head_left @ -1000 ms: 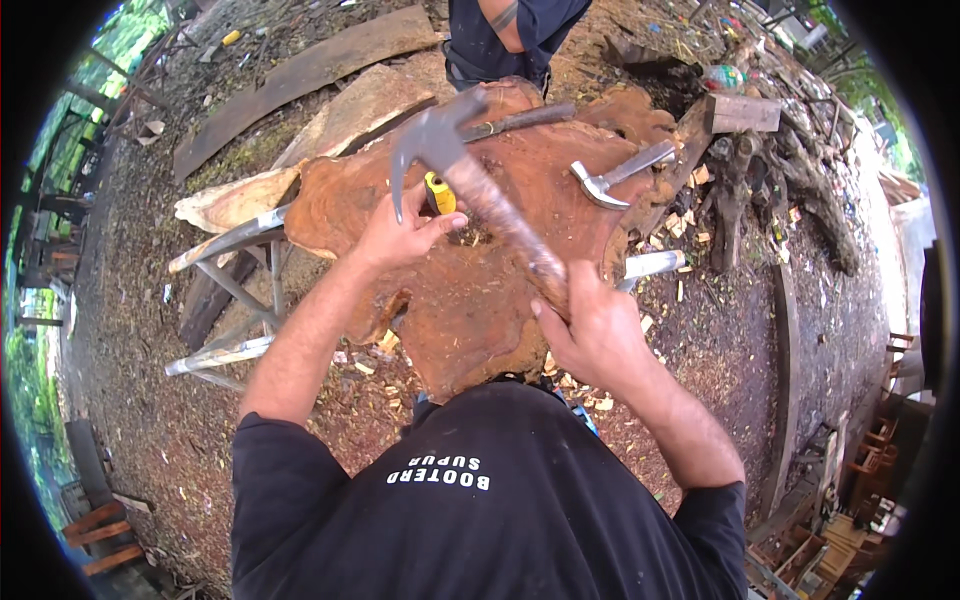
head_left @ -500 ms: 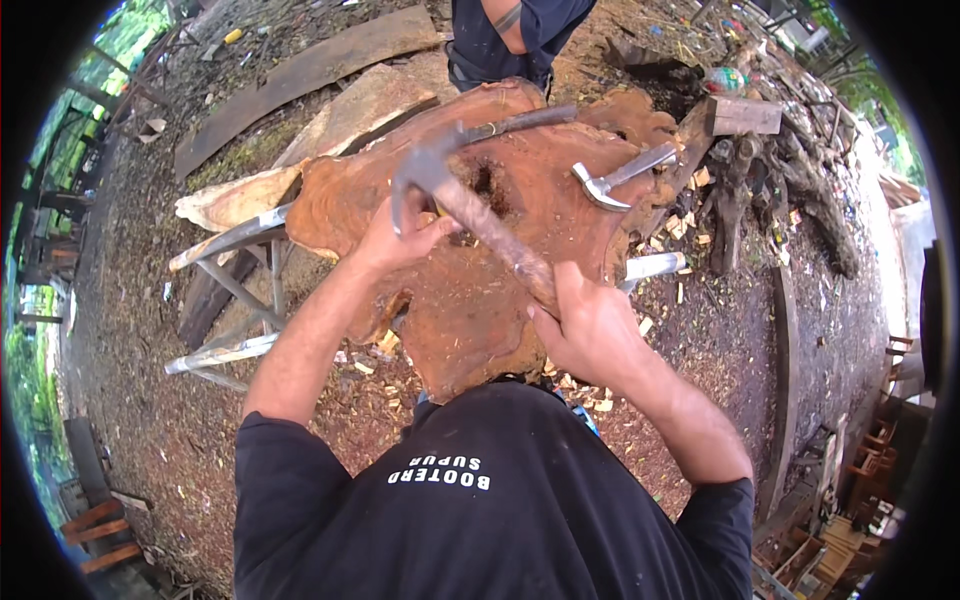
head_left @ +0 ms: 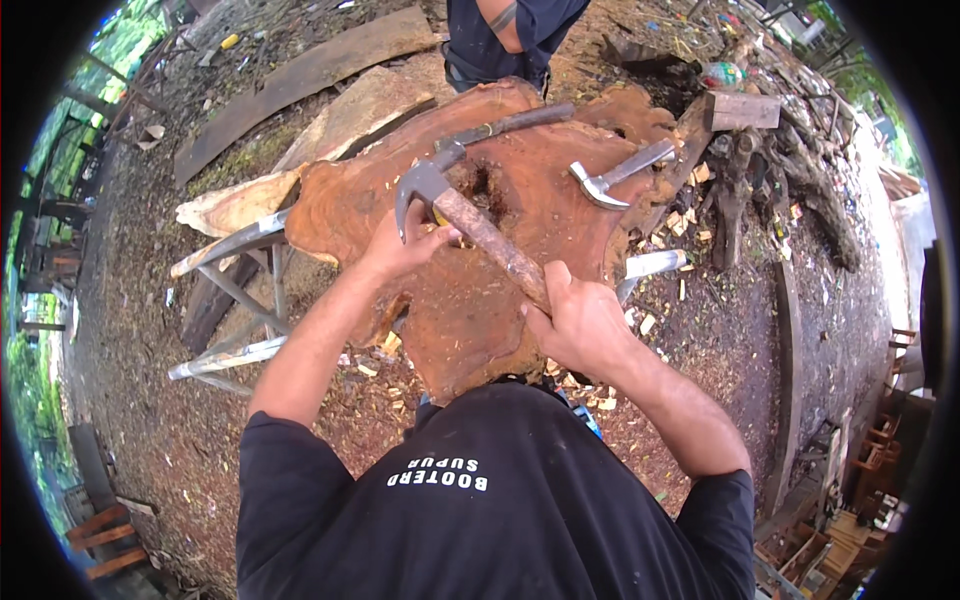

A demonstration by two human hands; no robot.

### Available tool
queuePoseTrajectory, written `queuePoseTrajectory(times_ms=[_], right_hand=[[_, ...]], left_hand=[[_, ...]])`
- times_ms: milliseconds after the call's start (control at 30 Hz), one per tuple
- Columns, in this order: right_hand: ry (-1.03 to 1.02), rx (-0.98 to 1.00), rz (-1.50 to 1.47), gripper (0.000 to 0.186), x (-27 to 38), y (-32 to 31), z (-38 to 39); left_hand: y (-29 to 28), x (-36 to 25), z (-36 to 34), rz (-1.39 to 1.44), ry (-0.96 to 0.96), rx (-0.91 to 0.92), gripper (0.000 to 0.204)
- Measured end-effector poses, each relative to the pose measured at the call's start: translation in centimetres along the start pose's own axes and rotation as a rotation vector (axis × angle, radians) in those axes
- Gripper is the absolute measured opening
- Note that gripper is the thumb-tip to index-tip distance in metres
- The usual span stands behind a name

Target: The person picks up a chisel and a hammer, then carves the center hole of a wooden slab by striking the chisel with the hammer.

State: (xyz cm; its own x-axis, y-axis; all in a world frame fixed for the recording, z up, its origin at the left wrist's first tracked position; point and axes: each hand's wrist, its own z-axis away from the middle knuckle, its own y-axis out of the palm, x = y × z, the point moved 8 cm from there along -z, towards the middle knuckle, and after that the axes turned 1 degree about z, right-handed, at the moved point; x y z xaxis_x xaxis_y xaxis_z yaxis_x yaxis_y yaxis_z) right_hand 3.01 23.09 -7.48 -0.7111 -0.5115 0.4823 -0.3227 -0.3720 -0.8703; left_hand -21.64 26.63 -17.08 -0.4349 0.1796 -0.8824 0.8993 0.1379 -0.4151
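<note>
My right hand (head_left: 583, 322) is wrapped round the handle of a claw hammer (head_left: 485, 232), whose dark head hangs over my left hand (head_left: 403, 243). The left hand is closed, its thumb toward the slab's middle, on a mostly hidden tool; only a bit of yellow shows beside the hammer head. Under both hands lies a thick reddish-brown wood slab (head_left: 470, 330) with an irregular edge and a dark hollow (head_left: 487, 185). On it rest a second claw hammer (head_left: 620, 175) at the right and a dark-handled tool (head_left: 525, 121) at the far side, its head partly behind my hammer.
Metal supports (head_left: 245, 238) hold the slab. Across it stands another person (head_left: 520, 40), partly in view. Planks (head_left: 310, 75) lie at far left; gnarled roots (head_left: 740, 200) and a wood block (head_left: 743, 112) stand at right. Yellow wood chips (head_left: 680, 222) litter the ground.
The hammer head has come slightly down toward my left hand and is now sharp instead of blurred. My right hand has shifted a little left and nearer me.
</note>
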Motion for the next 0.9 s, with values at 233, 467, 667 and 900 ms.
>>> queuePoseTrajectory(times_ms=[233, 467, 667, 900], right_hand=[[-0.009, -0.08, -0.13, 0.04, 2.6, -4.3, 0.8], [0.07, 0.081, 0.018, 0.041, -1.2, 1.4, -0.7], [0.076, 0.002, -0.081, 0.04, 0.3, -1.7, 0.6], [0.142, -0.129, -0.287, 0.04, -1.9, -3.3, 1.4]], left_hand=[[-0.3, -1.7, -0.2, -0.281, -0.204, 0.206, 0.047], [1.2, 2.3, 0.6, -0.144, -0.129, 0.122, 0.048], [2.1, 2.4, 1.5, -0.335, -0.416, 0.294, 0.044], [-1.0, 2.3, -3.7, 0.06, -0.169, 0.026, 0.033]])
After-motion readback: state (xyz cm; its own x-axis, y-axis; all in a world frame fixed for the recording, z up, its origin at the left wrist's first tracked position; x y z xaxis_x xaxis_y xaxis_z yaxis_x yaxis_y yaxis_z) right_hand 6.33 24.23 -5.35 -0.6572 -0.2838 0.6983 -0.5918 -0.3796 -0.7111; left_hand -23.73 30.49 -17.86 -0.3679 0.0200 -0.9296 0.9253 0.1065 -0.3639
